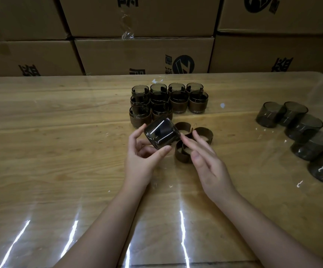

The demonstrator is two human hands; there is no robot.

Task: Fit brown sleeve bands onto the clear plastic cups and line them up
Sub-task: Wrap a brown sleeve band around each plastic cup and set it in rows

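A bare cup (pixel 161 135), tilted just above the table (pixel 60 151) before the banded cups (pixel 179 104), sits gripped in the left hand (pixel 143 159). The right hand (pixel 205 161), fingers straight and empty, hovers over the loose bands (pixel 182 154). The next move likely calls for picking up one band.

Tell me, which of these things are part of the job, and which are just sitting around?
Part of the job: bare cup held by the left hand; loose brown bands; banded cups in rows; unbanded cups at right.
Just lying about: cardboard boxes behind; white scraps on the table.
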